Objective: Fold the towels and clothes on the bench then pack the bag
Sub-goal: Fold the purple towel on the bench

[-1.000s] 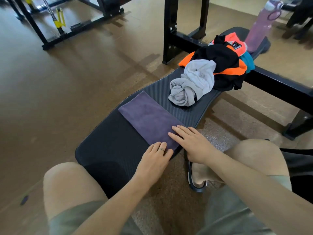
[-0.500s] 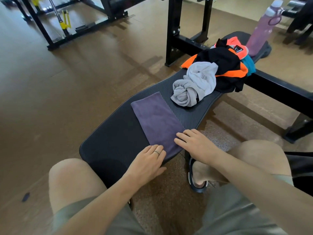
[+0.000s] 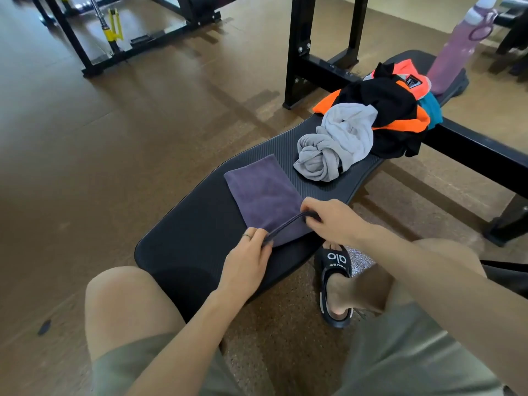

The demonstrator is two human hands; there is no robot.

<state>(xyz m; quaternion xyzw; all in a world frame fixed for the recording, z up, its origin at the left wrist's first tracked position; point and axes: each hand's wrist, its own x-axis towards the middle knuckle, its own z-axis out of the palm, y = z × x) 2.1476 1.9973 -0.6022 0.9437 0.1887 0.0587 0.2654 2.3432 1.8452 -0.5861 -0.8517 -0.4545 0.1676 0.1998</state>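
The left hand (image 3: 248, 254) and right hand (image 3: 331, 221) are each pinching a near corner of the flat purple terry towel (image 3: 264, 195) lying on the black ribbed desk (image 3: 194, 238), likely lifting it forward for 1 more fold.

purple towel (image 3: 261, 192), black ribbed bench (image 3: 183, 241), grey shirt (image 3: 337, 144).

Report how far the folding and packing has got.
Done: nothing fully. In hand: both hands, left hand and right hand, pinch the near edge of the partly folded purple towel. Left: the grey garment, the black-and-orange pile, then packing; no bag shows.
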